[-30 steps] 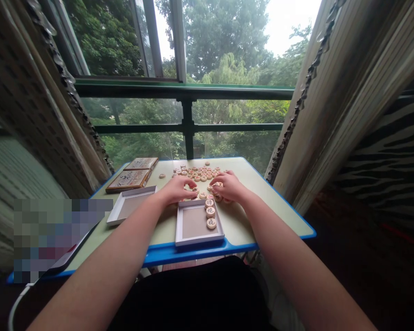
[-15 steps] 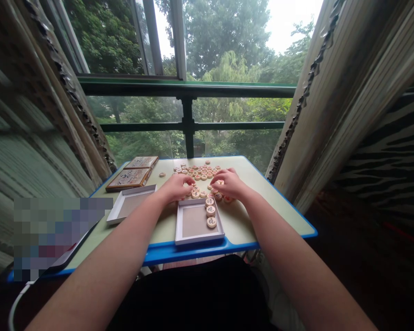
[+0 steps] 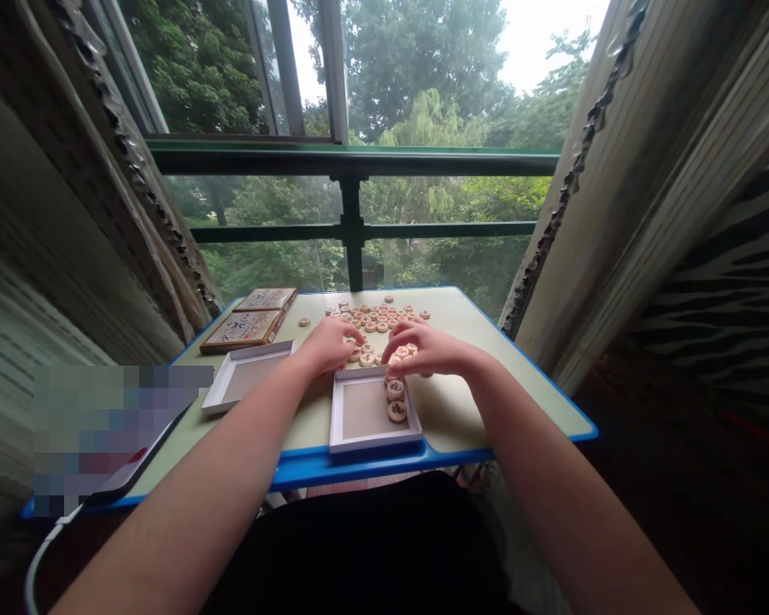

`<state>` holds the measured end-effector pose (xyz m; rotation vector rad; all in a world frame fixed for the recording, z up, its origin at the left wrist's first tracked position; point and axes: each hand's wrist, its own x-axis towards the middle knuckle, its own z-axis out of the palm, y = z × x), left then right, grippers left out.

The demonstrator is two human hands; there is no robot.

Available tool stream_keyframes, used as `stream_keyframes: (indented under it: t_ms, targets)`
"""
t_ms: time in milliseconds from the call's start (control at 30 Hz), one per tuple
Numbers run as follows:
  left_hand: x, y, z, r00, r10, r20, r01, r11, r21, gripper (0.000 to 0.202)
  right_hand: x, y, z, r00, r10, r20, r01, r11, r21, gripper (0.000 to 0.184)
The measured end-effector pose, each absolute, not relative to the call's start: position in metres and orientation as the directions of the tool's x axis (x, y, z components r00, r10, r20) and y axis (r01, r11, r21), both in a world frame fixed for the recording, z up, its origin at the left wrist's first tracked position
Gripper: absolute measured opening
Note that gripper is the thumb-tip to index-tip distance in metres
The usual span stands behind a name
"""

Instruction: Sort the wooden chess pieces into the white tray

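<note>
Round wooden Chinese chess pieces lie in a loose group at the far middle of the table. My left hand rests at the near left of them, thumb and fingers curled together beside a few pieces; what is inside them is hidden. Over the far right corner of the shallow white tray, my right hand has thumb and fingertips around a piece, mostly covered by the thumb. Below it along the tray's right wall sit two pieces, a middle one and a nearer one.
A second white tray lies to the left of the first. Behind it are two printed boxes. A blurred-out device with a white cable lies at the left edge. The table has a blue rim and stands against a window.
My right hand has come nearer, from over the pieces to the tray's far right corner, covering the farthest piece there. My left hand has barely moved. The view has shifted slightly.
</note>
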<state>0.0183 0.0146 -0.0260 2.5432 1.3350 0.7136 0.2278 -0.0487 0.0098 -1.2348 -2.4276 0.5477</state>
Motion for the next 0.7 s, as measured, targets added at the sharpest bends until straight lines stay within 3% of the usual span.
stream_keyframes:
  t_ms: [400,700]
  targets:
    - [0.019,0.017,-0.029,0.498,0.802,0.33,0.708,-0.595,0.38,0.037,0.225,-0.063,0.015,-0.625,0.78,0.044,0.716,0.594,-0.366,0.025]
    - [0.02,0.012,-0.025,0.482,0.805,0.345,0.709,-0.59,0.387,0.033,0.225,-0.058,0.01,-0.652,0.757,-0.036,0.715,0.599,-0.36,0.027]
